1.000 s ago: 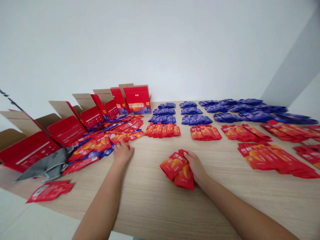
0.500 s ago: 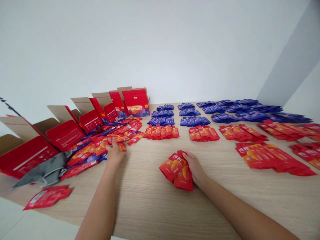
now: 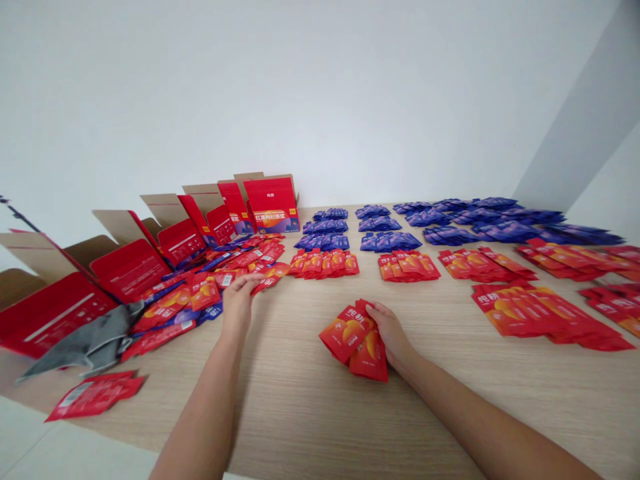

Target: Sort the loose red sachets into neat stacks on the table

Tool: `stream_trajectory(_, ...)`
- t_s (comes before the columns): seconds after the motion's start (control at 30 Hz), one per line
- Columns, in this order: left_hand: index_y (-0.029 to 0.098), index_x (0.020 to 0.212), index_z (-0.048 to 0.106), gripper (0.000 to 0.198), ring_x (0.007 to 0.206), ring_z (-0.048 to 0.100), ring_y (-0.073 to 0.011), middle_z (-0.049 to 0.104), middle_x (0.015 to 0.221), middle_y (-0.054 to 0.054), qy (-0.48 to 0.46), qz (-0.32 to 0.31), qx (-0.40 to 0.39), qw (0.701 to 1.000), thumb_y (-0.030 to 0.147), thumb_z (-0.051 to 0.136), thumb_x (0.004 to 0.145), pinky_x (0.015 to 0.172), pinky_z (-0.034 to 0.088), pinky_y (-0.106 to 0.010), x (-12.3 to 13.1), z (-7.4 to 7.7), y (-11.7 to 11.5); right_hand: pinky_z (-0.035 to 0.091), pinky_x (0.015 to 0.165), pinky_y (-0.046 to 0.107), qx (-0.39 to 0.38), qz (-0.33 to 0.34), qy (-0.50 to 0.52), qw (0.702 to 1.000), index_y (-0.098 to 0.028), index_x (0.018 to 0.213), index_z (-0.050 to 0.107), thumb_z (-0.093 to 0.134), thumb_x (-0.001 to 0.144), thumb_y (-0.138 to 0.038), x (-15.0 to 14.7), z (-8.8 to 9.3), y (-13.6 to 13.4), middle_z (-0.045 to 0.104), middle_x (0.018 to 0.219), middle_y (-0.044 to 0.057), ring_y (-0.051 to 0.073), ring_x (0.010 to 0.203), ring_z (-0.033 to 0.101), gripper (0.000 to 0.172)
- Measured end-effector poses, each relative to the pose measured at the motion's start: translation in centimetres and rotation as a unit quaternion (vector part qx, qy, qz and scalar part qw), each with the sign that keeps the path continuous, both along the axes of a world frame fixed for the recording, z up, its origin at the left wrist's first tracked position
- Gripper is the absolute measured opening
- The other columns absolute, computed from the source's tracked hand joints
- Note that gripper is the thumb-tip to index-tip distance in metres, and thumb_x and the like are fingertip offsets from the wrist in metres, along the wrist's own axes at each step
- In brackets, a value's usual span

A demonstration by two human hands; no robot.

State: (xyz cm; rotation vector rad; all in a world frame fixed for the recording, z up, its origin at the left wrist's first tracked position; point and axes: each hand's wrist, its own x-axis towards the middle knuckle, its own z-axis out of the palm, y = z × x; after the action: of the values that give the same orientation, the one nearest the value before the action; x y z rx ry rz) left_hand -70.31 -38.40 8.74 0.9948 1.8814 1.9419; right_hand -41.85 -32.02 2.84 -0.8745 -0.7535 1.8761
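Observation:
My right hand (image 3: 390, 330) grips a fanned bunch of red sachets (image 3: 353, 337) that rests on the wooden table (image 3: 320, 413) in the middle. My left hand (image 3: 237, 300) reaches to the near edge of a loose heap of red and blue sachets (image 3: 210, 283) on the left. Its fingers pinch one red sachet (image 3: 265, 281) at the heap's edge.
Open red cartons (image 3: 130, 267) stand along the left, another (image 3: 273, 203) by the wall. A grey cloth (image 3: 85, 340) and a small red pile (image 3: 95, 393) lie near the left edge. Rows of red piles (image 3: 407, 265) and blue piles (image 3: 383, 240) cover the far and right table.
My left hand has moved from pressing on the heap to pinching a red sachet at its right edge. My right hand and its bunch have stayed in place.

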Motion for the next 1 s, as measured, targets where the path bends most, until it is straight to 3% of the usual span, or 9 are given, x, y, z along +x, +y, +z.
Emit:
stream_trajectory(0.1, 0.015, 0.082, 0.071, 0.028, 0.100, 0.062, -0.0248, 0.071, 0.097, -0.008, 0.042, -0.148, -0.032, 0.988, 0.026, 0.051, 0.066, 0.087, 0.050, -0.037, 3.9, 0.6, -0.1, 0.046, 0.058, 0.029, -0.002, 0.004, 0.001, 1.000, -0.022, 0.071, 0.065, 0.074, 0.060, -0.028, 0.0, 0.0, 0.0, 0.067, 0.059, -0.002, 0.016, 0.055, 0.059, 0.016)
stream_trajectory(0.2, 0.018, 0.101, 0.070, 0.046, 0.115, 0.055, -0.0242, 0.064, 0.118, -0.007, 0.120, -0.295, -0.115, 0.941, 0.012, 0.051, 0.060, 0.097, 0.046, -0.037, 7.5, 1.2, -0.6, 0.046, 0.057, 0.028, -0.002, 0.006, -0.002, 1.000, -0.021, 0.070, 0.065, 0.075, 0.059, -0.028, 0.0, 0.1, 0.0, 0.067, 0.058, -0.002, 0.015, 0.054, 0.059, 0.017)
stream_trajectory(0.3, 0.022, 0.116, 0.064, 0.068, 0.121, 0.052, -0.0206, 0.059, 0.124, -0.005, 0.206, -0.359, -0.157, 0.897, 0.001, 0.045, 0.054, 0.105, 0.040, -0.036, 9.6, 1.2, -0.9, 0.045, 0.056, 0.027, 0.000, 0.005, -0.001, 1.000, -0.021, 0.070, 0.065, 0.076, 0.057, -0.028, -0.1, 0.2, -0.1, 0.067, 0.059, -0.002, 0.014, 0.053, 0.058, 0.018)
stream_trajectory(0.43, 0.022, 0.104, 0.069, 0.050, 0.107, 0.059, -0.0175, 0.065, 0.110, -0.004, 0.313, -0.325, -0.150, 0.880, 0.000, 0.043, 0.069, 0.098, 0.046, -0.033, 10.1, 0.5, -0.8, 0.043, 0.055, 0.027, 0.006, 0.006, -0.004, 1.000, -0.022, 0.068, 0.063, 0.075, 0.057, -0.028, -0.2, 0.3, -0.2, 0.066, 0.058, -0.003, 0.014, 0.052, 0.056, 0.018)
stream_trajectory(0.57, 0.021, 0.094, 0.070, 0.030, 0.088, 0.064, -0.0156, 0.069, 0.092, -0.005, 0.391, -0.274, -0.129, 0.869, 0.010, 0.044, 0.084, 0.082, 0.050, -0.027, 10.6, 0.5, -1.1, 0.042, 0.055, 0.026, 0.027, 0.036, -0.026, 0.999, -0.022, 0.069, 0.063, 0.074, 0.058, -0.031, -0.2, 0.2, -0.3, 0.064, 0.057, -0.004, 0.014, 0.052, 0.055, 0.018)
stream_trajectory(0.7, 0.021, 0.090, 0.067, 0.019, 0.079, 0.063, -0.0144, 0.067, 0.084, -0.003, 0.490, -0.219, -0.176, 0.825, 0.020, 0.048, 0.088, 0.071, 0.048, -0.024, 12.8, 0.6, -1.8, 0.042, 0.057, 0.027, 0.089, 0.079, -0.055, 0.991, -0.021, 0.070, 0.061, 0.071, 0.061, -0.036, -0.2, -0.3, -0.2, 0.064, 0.060, -0.004, 0.014, 0.054, 0.054, 0.020)
stream_trajectory(0.87, 0.019, 0.086, 0.061, 0.016, 0.074, 0.062, -0.0149, 0.065, 0.084, -0.003, 0.572, -0.234, -0.206, 0.758, 0.021, 0.046, 0.090, 0.064, 0.047, -0.024, 15.4, -0.5, -1.8, 0.041, 0.058, 0.028, 0.158, 0.108, -0.114, 0.975, -0.021, 0.068, 0.057, 0.064, 0.066, -0.040, -0.1, -1.0, 0.2, 0.061, 0.060, -0.004, 0.014, 0.056, 0.052, 0.021)
stream_trajectory(1.0, 0.019, 0.087, 0.060, 0.014, 0.076, 0.062, -0.0154, 0.064, 0.086, -0.004, 0.579, -0.253, -0.205, 0.747, 0.018, 0.046, 0.089, 0.065, 0.046, -0.024, 15.9, -1.4, -1.5, 0.044, 0.069, 0.031, 0.209, 0.052, -0.165, 0.962, -0.021, 0.064, 0.054, 0.058, 0.072, -0.052, 0.0, -0.9, 0.3, 0.060, 0.063, -0.002, 0.016, 0.065, 0.053, 0.032)
